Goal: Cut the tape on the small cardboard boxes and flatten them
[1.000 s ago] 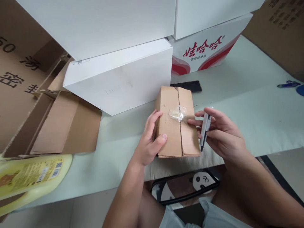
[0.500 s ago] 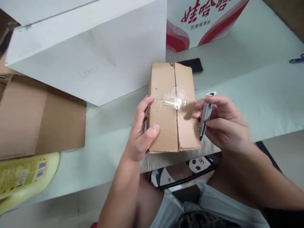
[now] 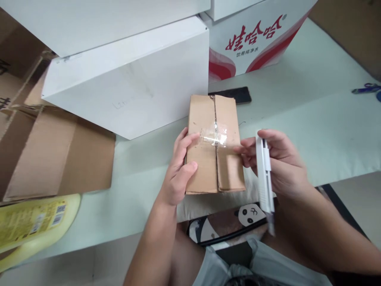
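Swinging clear of the taped cardboard box since the earlier frame, the white utility knife is now pointing its tip toward 6 o'clock. Its handle is resting in the right hand, whose fingertips are touching the box's 3 o'clock side. The left hand is holding the 9 o'clock side. Beneath, the counter is supporting the box, a phone lying just beyond toward 1 o'clock.

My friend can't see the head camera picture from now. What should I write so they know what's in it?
A left hand steadies a small taped cardboard box while the right hand holds a white box cutter beside it. Big white boxes stand behind.
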A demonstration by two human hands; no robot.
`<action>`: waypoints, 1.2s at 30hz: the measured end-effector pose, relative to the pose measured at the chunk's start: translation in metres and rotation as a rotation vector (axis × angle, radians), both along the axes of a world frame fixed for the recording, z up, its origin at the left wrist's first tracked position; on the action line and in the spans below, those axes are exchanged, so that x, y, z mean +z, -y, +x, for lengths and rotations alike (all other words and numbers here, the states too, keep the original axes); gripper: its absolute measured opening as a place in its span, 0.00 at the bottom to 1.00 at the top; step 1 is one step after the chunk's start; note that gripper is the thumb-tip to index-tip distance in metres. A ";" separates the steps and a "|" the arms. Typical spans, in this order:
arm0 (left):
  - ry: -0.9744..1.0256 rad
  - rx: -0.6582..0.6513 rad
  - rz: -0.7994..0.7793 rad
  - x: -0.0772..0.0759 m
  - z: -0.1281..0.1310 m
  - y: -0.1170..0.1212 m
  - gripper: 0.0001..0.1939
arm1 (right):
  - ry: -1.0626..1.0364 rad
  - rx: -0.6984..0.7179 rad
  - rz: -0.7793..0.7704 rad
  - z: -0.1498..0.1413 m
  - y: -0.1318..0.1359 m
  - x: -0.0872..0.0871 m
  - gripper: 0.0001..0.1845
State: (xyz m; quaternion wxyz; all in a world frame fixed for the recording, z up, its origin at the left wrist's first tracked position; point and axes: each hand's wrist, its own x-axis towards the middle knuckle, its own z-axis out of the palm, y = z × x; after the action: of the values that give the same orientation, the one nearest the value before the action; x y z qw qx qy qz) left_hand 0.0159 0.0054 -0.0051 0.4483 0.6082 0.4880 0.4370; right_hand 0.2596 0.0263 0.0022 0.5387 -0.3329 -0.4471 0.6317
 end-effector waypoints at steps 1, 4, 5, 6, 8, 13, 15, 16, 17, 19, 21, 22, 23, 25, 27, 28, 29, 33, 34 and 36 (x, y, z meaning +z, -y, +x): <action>-0.010 0.002 0.002 0.001 0.000 0.000 0.27 | -0.002 0.004 0.022 0.000 0.000 -0.002 0.16; -0.022 0.004 0.014 0.002 0.000 -0.001 0.26 | -0.024 0.029 0.103 0.000 -0.001 -0.009 0.11; -0.026 0.007 0.018 0.002 0.000 -0.001 0.26 | -0.023 0.028 0.125 -0.001 -0.002 -0.009 0.11; -0.032 0.009 0.022 0.001 0.000 -0.001 0.26 | -0.019 0.021 0.143 -0.001 -0.003 -0.010 0.10; -0.046 0.008 0.035 0.000 0.000 -0.001 0.26 | -0.013 -0.007 0.168 -0.004 -0.004 -0.007 0.09; -0.148 -0.037 0.133 0.003 0.003 0.001 0.23 | -0.027 -0.035 0.120 -0.003 -0.008 0.004 0.12; -0.238 -0.041 0.232 0.007 0.007 0.003 0.22 | -0.046 -0.012 0.094 0.001 -0.009 0.009 0.13; -0.284 -0.038 0.285 0.009 0.010 0.005 0.22 | -0.051 -0.003 0.083 0.002 -0.009 0.012 0.14; -0.325 -0.033 0.331 0.011 0.013 0.006 0.22 | -0.055 -0.005 0.072 0.004 -0.009 0.015 0.15; -0.371 -0.017 0.391 0.013 0.021 0.009 0.22 | -0.065 -0.049 0.044 0.007 -0.009 0.020 0.15; -0.374 -0.002 0.416 0.014 0.029 0.012 0.21 | -0.072 -0.111 0.004 0.009 -0.008 0.024 0.13; -0.369 0.001 0.422 0.014 0.033 0.014 0.21 | -0.070 -0.128 -0.016 0.009 -0.008 0.025 0.12; -0.364 0.002 0.427 0.014 0.036 0.015 0.21 | -0.063 -0.136 -0.030 0.010 -0.008 0.026 0.11; -0.358 -0.002 0.431 0.014 0.040 0.017 0.21 | -0.043 -0.132 -0.030 0.011 -0.007 0.026 0.12; -0.355 -0.009 0.427 0.014 0.041 0.017 0.21 | -0.026 -0.119 -0.003 0.011 -0.006 0.026 0.12; -0.352 -0.010 0.426 0.013 0.041 0.017 0.21 | -0.017 -0.119 0.021 0.010 -0.005 0.026 0.11; -0.349 -0.009 0.426 0.013 0.041 0.017 0.21 | -0.009 -0.119 0.049 0.010 -0.004 0.026 0.10; -0.361 -0.006 0.425 0.013 0.039 0.017 0.22 | 0.018 -0.105 0.114 0.009 -0.001 0.025 0.09; -0.368 -0.008 0.421 0.013 0.039 0.017 0.22 | 0.021 -0.091 0.099 0.010 0.000 0.024 0.10; -0.378 -0.011 0.422 0.013 0.038 0.016 0.22 | 0.022 -0.062 0.069 0.012 -0.001 0.024 0.10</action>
State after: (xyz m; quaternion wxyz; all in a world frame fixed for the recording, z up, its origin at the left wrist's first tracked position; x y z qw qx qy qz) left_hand 0.0540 -0.0110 0.0079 0.2154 0.7614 0.4578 0.4054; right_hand 0.2713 0.0272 0.0264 0.5642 -0.3346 -0.4639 0.5954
